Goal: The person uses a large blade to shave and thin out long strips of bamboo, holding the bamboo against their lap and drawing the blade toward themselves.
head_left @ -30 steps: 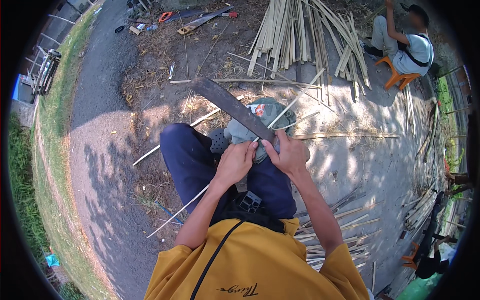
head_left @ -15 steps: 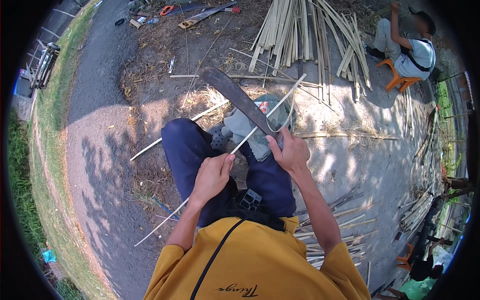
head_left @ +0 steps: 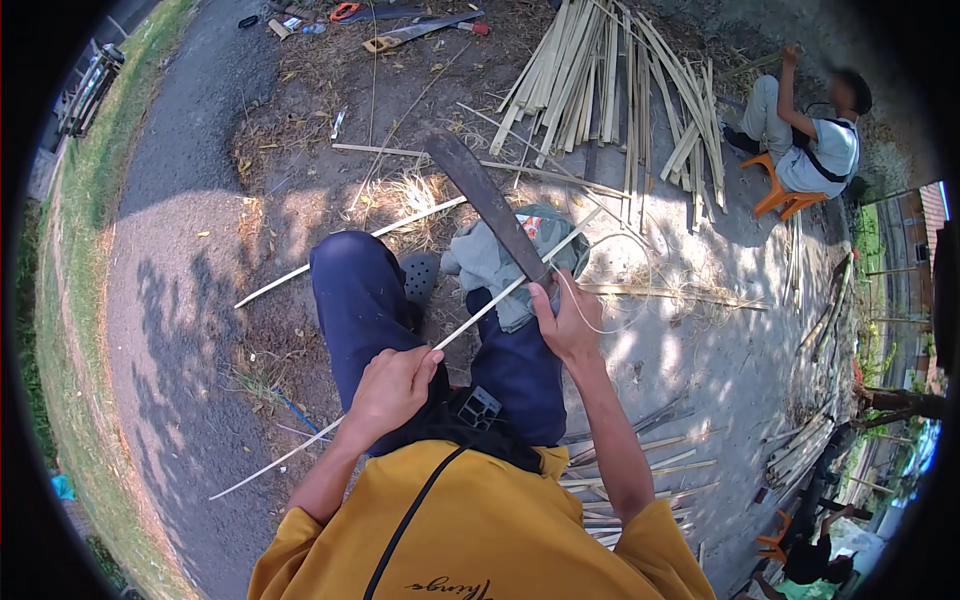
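Note:
My left hand (head_left: 392, 390) is closed around a long, thin bamboo strip (head_left: 478, 315), which slants from the lower left up toward the upper right. In my right hand (head_left: 572, 322) is the handle end of a machete; its dark, broad blade (head_left: 488, 203) points up and to the left. Strip and blade cross just in front of my right thumb, the blade's base against the strip. A thin, pale shaving (head_left: 598, 330) curls in a loose loop beside my right hand. Under the blade, a grey-green cloth (head_left: 478, 252) lies over my right knee.
Many split bamboo strips (head_left: 570, 80) are piled ahead. Handsaws (head_left: 425, 30) lie at the far left. More strips (head_left: 650, 465) lie on the ground to my right. A person (head_left: 815, 140) sits on an orange stool (head_left: 775, 195) at the far right. One bamboo length (head_left: 350, 250) lies beyond my left knee.
My left hand has drawn the strip down and left, away from the blade. The shaving's loop has grown longer and wider. The whole view has shifted slightly.

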The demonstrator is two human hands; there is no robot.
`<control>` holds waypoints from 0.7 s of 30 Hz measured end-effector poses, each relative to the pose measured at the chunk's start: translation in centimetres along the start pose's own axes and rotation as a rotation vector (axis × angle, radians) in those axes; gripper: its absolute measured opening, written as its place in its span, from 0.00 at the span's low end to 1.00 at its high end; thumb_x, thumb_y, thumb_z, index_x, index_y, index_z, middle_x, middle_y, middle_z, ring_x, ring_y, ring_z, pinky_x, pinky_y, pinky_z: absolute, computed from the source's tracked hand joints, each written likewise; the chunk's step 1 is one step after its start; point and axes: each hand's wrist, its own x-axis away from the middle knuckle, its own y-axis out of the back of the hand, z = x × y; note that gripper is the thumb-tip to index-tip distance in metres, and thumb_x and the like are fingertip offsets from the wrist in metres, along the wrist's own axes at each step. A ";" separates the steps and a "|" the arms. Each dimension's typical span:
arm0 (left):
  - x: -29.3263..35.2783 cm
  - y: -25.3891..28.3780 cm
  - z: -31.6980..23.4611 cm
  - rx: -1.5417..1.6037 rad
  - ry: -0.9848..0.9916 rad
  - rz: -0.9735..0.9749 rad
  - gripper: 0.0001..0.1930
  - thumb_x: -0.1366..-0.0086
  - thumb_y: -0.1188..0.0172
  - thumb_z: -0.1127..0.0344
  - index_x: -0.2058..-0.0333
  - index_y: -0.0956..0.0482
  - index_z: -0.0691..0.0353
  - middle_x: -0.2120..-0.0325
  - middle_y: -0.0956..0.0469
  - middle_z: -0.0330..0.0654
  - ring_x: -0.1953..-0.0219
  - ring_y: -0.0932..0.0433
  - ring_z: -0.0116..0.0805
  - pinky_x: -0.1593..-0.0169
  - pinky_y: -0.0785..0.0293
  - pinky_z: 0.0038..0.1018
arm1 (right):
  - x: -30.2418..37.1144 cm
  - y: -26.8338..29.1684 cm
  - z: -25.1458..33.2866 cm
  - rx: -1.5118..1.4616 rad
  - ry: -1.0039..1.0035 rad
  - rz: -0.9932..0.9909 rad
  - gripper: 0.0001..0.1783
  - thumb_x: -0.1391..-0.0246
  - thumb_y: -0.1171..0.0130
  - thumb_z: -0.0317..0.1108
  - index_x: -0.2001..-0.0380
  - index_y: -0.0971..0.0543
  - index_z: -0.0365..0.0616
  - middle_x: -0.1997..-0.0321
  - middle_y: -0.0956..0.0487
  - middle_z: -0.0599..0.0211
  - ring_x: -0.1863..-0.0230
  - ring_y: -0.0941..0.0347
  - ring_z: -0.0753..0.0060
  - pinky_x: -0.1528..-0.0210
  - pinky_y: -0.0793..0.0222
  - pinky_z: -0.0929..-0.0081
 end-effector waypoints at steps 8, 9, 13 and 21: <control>-0.2 1.4 0.6 0.068 0.001 0.011 0.21 0.22 0.49 0.60 0.74 0.25 0.67 0.82 0.28 0.55 0.75 0.25 0.60 0.68 0.33 0.46 | -0.2 0.2 0.0 0.003 -0.098 0.049 0.27 0.36 0.41 0.58 0.60 0.21 0.41 0.78 0.20 0.48 0.76 0.20 0.39 0.70 0.26 0.50; 1.7 2.3 1.2 0.065 0.006 0.007 0.21 0.22 0.49 0.60 0.74 0.25 0.67 0.82 0.28 0.55 0.75 0.25 0.60 0.68 0.33 0.46 | -0.1 0.1 0.4 -0.002 -0.096 0.052 0.27 0.36 0.41 0.58 0.60 0.21 0.41 0.78 0.20 0.48 0.76 0.20 0.39 0.70 0.26 0.50; 3.8 2.1 1.9 0.130 0.016 0.013 0.22 0.21 0.50 0.59 0.75 0.27 0.68 0.84 0.31 0.54 0.78 0.29 0.58 0.70 0.34 0.43 | -0.1 0.1 1.3 0.016 0.003 0.042 0.24 0.34 0.42 0.54 0.60 0.21 0.39 0.80 0.22 0.48 0.75 0.21 0.41 0.70 0.30 0.50; -6.5 -2.8 0.8 0.400 -0.047 0.097 0.25 0.20 0.52 0.55 0.73 0.29 0.69 0.83 0.33 0.49 0.78 0.34 0.42 0.67 0.34 0.40 | 0.0 0.5 2.5 -0.016 0.046 0.158 0.24 0.36 0.40 0.55 0.58 0.22 0.42 0.77 0.20 0.46 0.73 0.20 0.38 0.68 0.28 0.50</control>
